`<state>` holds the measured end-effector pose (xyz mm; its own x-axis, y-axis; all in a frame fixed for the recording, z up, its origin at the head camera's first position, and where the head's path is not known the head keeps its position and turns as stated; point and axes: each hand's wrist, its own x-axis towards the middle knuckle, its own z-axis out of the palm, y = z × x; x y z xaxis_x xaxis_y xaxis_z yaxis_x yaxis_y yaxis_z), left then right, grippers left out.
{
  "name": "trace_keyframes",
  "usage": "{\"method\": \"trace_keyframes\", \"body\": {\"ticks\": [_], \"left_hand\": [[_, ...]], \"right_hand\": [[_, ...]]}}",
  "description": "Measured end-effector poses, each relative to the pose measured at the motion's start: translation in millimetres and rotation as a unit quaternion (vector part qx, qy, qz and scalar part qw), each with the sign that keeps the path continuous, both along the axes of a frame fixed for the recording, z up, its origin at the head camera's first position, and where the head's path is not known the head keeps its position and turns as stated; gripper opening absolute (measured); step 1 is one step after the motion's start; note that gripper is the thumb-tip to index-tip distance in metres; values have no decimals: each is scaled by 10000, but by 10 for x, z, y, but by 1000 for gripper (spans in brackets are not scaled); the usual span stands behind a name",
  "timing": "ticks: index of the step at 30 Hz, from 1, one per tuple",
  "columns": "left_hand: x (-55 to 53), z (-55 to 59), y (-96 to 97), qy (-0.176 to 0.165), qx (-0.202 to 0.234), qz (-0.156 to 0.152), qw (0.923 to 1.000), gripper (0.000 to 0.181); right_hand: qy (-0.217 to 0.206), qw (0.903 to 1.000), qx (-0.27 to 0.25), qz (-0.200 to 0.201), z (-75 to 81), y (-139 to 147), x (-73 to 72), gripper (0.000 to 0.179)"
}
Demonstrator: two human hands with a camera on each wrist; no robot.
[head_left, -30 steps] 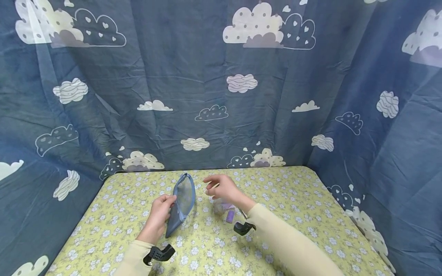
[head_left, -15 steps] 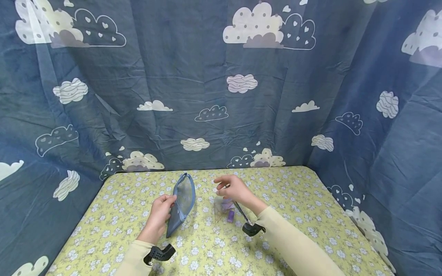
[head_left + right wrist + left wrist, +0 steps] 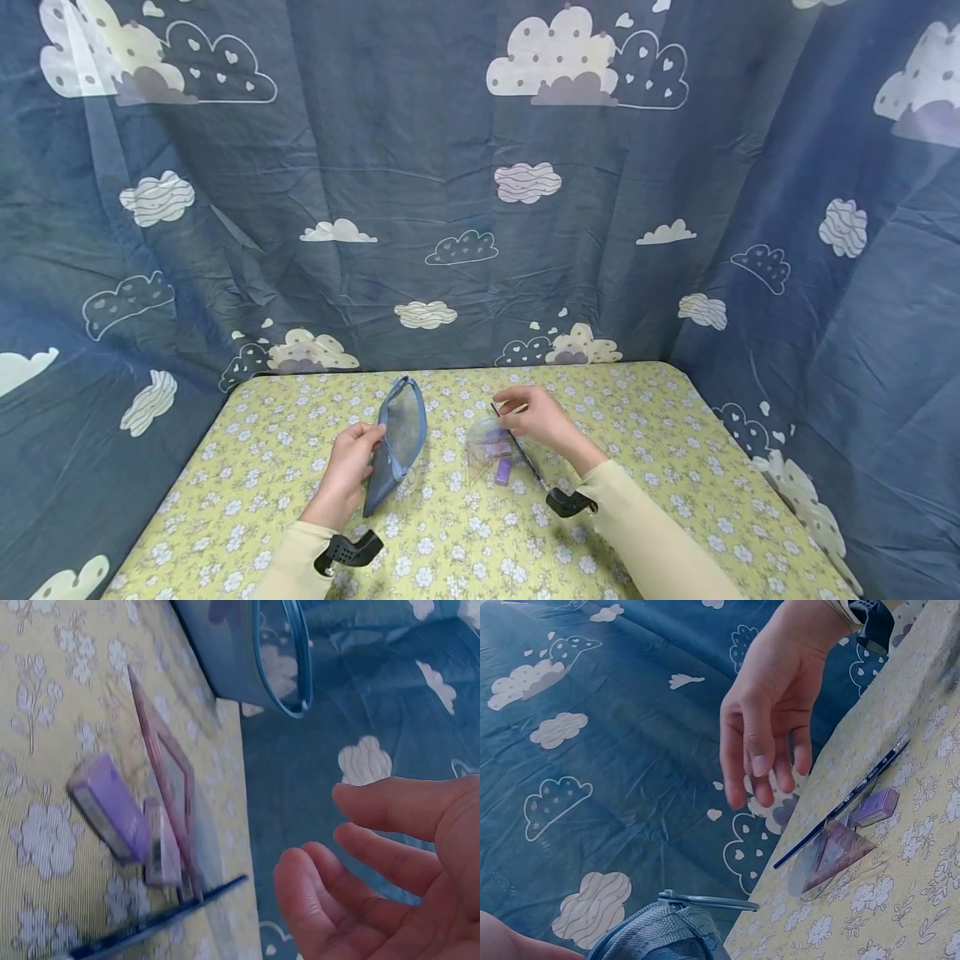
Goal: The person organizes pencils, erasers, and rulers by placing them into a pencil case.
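My left hand grips the side of a blue mesh zip pouch, held upright with its zipped mouth spread. In the left wrist view the pouch shows at the bottom. My right hand hovers over a dark blue pencil, fingers loosely bent and nothing between thumb and fingers. Beneath and left of it lie a pinkish see-through set square, a clear curved plastic sheet and a purple boxed eraser. A smaller pale purple block sits against the set square.
A yellow flowered cloth covers the table. Dark blue cloud-printed curtains hang behind and at both sides. Each wrist wears a black camera, one on the left and one on the right.
My right hand has drawn away from the pouch mouth to the right, coming over the pencil and set square. My left hand and the pouch stay nearly where they were.
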<state>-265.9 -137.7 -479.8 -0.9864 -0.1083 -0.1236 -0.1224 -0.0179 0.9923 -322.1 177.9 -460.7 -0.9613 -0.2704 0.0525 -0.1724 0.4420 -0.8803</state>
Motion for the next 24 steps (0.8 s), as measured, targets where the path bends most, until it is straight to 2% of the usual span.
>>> {"method": "trace_keyframes", "body": {"ticks": [7, 12, 17, 24], "left_hand": [[-9, -36, 8, -9, -101, 36, 9999, 23], [-27, -58, 28, -20, -176, 72, 9998, 23], [-43, -57, 35, -24, -131, 105, 9999, 22], [-37, -55, 32, -61, -106, 41, 9999, 23]], "right_hand": [[-127, 9996, 60, -226, -101, 157, 10, 35], [-99, 9996, 134, -211, -156, 215, 31, 34], [-282, 9992, 200, -223, -244, 262, 23, 36], [-323, 9992, 200, -126, -363, 307, 45, 38]]}}
